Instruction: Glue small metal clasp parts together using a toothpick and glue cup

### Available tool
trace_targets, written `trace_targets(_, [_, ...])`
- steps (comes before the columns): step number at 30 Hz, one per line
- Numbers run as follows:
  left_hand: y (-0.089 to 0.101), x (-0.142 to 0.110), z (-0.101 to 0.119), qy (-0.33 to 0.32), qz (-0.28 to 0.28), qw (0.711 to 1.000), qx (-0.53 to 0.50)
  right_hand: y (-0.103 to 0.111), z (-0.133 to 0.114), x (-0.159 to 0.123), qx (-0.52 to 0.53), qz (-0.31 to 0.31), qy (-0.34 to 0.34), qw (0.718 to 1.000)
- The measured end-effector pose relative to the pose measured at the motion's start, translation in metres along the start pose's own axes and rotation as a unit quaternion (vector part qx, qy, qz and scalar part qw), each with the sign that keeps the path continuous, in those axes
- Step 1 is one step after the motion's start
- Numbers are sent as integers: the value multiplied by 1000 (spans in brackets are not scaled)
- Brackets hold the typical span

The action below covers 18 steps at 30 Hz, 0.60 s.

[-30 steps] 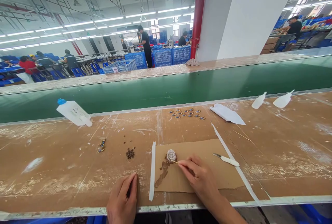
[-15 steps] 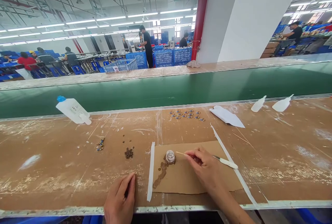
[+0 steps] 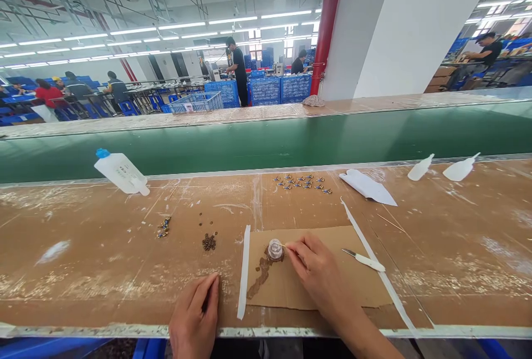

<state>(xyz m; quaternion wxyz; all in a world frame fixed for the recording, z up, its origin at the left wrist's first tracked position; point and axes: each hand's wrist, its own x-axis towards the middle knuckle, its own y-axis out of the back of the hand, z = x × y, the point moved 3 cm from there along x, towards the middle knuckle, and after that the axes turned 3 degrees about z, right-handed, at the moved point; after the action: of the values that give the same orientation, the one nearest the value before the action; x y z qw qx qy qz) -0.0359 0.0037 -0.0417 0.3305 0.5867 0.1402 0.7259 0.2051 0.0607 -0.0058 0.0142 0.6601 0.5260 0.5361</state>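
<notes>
Strip lights (image 3: 179,25) run across a large work hall, and beyond a long green belt (image 3: 199,148) stand blue crates (image 3: 266,91) and a red pipe (image 3: 326,26). On the brown tabletop (image 3: 103,262), the right grip (image 3: 316,265) is pinched narrow around a thin stick (image 3: 285,246), its far end at the right edge of a small clear round container (image 3: 275,249); whether they touch is hard to tell. That container sits just left of the right grip on a cardboard sheet (image 3: 291,288), with a dark wet stain (image 3: 260,278) around its base and trailing toward the near left. A white-handled knife (image 3: 368,261) lies right of the same grip, and small blue-and-gold pieces (image 3: 307,184) spread in rows beyond it, near a folded white sheet (image 3: 369,187). The left grip (image 3: 195,309) rests near the front edge, thumb and forefinger close together; I cannot tell whether anything is between them. Beyond it lie a pile of little dark rings (image 3: 209,242) and, farther left, a blue-capped bottle (image 3: 121,173).
</notes>
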Motion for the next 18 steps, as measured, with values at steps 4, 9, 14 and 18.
trace_targets(4, [1,0,1,-4,7,1000,3,-3,-2,1,-16,-4,18,1000])
trace_targets(9, [-2,-2,-2,-2,1,1000,2,-4,-5,-2,-7,-7,12,1000])
trace_targets(14, [-2,-4,-2,6,6,1000,-2,0,-6,-3,-1,-7,15,1000])
trace_targets(18, [-1,-2,-1,15,0,1000,-6,2,-4,-7,10,-8,22,1000])
